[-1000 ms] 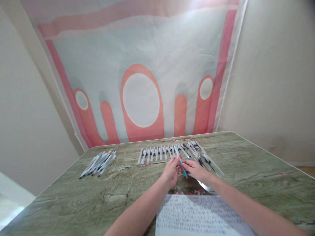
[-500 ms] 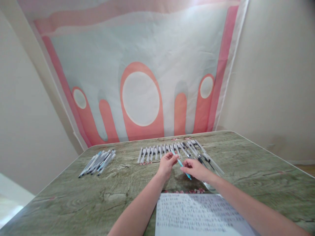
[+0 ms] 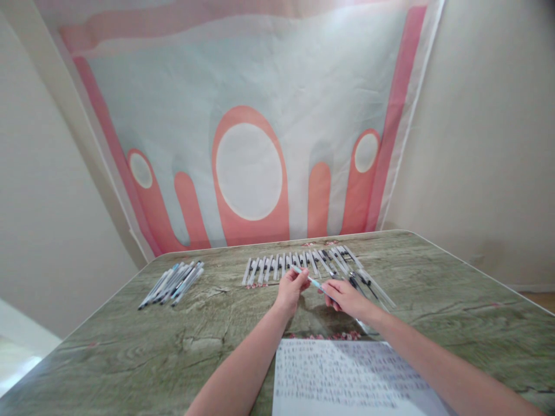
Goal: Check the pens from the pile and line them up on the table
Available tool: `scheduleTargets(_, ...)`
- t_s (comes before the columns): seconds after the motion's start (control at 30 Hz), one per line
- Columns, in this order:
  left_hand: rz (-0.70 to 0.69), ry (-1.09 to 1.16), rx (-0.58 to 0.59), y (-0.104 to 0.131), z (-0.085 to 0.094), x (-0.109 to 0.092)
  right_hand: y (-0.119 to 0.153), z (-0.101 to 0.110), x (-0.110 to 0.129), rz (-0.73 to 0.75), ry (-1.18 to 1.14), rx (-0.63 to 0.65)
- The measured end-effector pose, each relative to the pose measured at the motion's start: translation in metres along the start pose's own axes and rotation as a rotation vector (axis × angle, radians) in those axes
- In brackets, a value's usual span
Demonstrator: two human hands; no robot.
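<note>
Between my hands, above the table, is a slim light-blue pen (image 3: 315,283), slanting from upper left to lower right. My left hand (image 3: 293,288) pinches its upper part between thumb and fingers. Its lower end is in the closed fingers of my right hand (image 3: 342,294), which hide that end. Behind my hands lies a long row of white and clear pen parts (image 3: 277,267) with black pieces among them. More clear tubes and black pen parts (image 3: 366,280) lie just beyond my right hand.
A bundle of pens (image 3: 173,283) lies on the left of the wood-patterned table (image 3: 208,346). A sheet covered in handwriting (image 3: 342,375) is in front of me, under my right forearm. A pink and grey printed cloth (image 3: 295,86) hangs behind the table.
The pen has turned to a flatter slant, and its upper end has moved left. My right hand has closed round the lower end, which stuck out below it before.
</note>
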State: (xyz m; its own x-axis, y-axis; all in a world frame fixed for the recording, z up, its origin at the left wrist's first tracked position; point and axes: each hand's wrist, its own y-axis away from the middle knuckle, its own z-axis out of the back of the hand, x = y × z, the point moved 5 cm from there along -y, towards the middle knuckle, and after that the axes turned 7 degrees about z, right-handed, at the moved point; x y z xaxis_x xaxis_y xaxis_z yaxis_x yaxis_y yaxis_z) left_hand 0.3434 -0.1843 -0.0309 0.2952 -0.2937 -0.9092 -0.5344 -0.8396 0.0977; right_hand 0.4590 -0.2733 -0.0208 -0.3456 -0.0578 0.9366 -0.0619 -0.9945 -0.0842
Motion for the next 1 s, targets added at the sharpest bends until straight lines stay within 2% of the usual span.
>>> scheduleTargets(0.2,-0.021,0.042,-0.076,-0.007,0.012,0.002,0.0,-0.001,-0.006,-0.016,0.005,0.035)
scheduleTargets(0.37,-0.129,0.145,-0.201,-0.014,0.031,-0.012,-0.001,0.002,-0.006,0.052,0.118,0.115)
scheduleTargets(0.5,-0.168,0.2,-0.307,-0.017,0.045,-0.019,-0.003,0.013,-0.003,0.089,0.214,-0.029)
scheduleTargets(0.57,-0.148,0.168,-0.28,-0.015,0.041,-0.018,-0.003,0.016,0.001,0.091,0.226,-0.109)
scheduleTargets(0.63,-0.122,0.112,-0.211,-0.012,0.03,-0.014,-0.002,0.017,0.007,0.097,0.217,-0.145)
scheduleTargets(0.73,-0.084,0.043,-0.118,-0.004,0.009,-0.004,-0.001,0.016,0.014,0.133,0.211,-0.151)
scheduleTargets(0.83,-0.062,0.012,-0.083,0.004,-0.005,0.003,-0.001,0.013,0.013,0.149,0.246,-0.124)
scheduleTargets(0.93,-0.056,-0.003,-0.073,0.004,-0.007,0.006,-0.003,0.012,0.006,0.135,0.285,-0.088)
scheduleTargets(1.0,-0.055,0.003,-0.088,0.0,-0.001,0.004,-0.003,0.012,0.001,0.116,0.3,-0.067)
